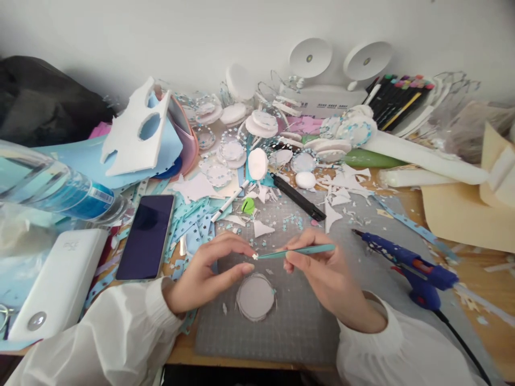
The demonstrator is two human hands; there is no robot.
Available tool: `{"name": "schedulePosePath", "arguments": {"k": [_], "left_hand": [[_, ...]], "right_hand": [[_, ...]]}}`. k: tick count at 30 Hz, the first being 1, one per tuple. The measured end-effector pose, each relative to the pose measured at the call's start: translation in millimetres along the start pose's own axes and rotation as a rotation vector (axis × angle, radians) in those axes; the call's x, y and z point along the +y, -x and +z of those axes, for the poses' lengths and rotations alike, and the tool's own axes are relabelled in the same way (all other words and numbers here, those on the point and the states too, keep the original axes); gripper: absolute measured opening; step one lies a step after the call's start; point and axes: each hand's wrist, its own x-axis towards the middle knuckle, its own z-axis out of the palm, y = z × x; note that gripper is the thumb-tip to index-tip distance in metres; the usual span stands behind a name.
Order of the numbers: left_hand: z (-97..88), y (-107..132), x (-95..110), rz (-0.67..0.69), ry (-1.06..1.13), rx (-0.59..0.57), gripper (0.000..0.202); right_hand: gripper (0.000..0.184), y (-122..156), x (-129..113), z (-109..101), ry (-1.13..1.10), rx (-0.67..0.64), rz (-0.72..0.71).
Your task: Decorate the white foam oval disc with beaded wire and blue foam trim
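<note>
My right hand (322, 268) grips teal tweezers (308, 250), held nearly level with the tips pointing left. A tiny white star-like piece (255, 257) sits at the tweezer tips. My left hand (211, 271) is beside it, thumb and index finger apart, the index fingertip close to or touching the piece; I cannot tell which. Below the hands a pale round disc (256, 297) lies on the grey cutting mat (269, 343), thin wire around its rim and a small blue bit at its right edge.
A blue hot glue gun (410, 268) lies right, its cord running toward the front. A phone (145, 237), power bank (60, 284) and water bottle (76, 187) are left. Behind are a black utility knife (298, 197), green bell-like piece (248, 206), foam scraps and several decorated discs.
</note>
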Motion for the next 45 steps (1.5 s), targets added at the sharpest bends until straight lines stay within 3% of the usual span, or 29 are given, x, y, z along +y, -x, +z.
{"name": "schedulePosePath", "arguments": {"k": [9, 11, 14, 17, 21, 27, 33, 41, 45], "left_hand": [[0.6, 0, 2, 0.000, 0.053, 0.052, 0.008], [0.3, 0, 1, -0.010, 0.055, 0.076, 0.008], [-0.6, -1, 1, -0.039, 0.064, 0.125, 0.007], [-1.2, -2, 2, -0.055, 0.104, 0.147, 0.008], [-0.9, -2, 5, -0.061, 0.166, 0.128, 0.009], [-0.2, 0, 4, -0.111, 0.216, 0.124, 0.009], [0.3, 2, 4, -0.131, 0.243, 0.113, 0.009], [0.6, 4, 3, -0.149, 0.265, 0.106, 0.008], [0.6, 2, 5, -0.148, 0.242, 0.105, 0.008]], "right_hand": [[0.011, 1, 8, -3, 0.055, -0.050, -0.018], [0.010, -1, 9, -5, 0.183, -0.031, -0.106], [0.006, -4, 11, -9, 0.539, 0.002, -0.364], [0.011, -5, 14, -10, 0.682, -0.074, -0.497], [0.016, -1, 17, -8, 0.557, -0.196, -0.425], [0.016, 2, 16, -6, 0.379, -0.275, -0.338], [0.012, -3, 14, -7, 0.539, -0.202, -0.442], [0.010, 0, 13, -3, 0.362, -0.220, -0.353], [0.004, 0, 10, -2, 0.349, -0.169, -0.359]]}}
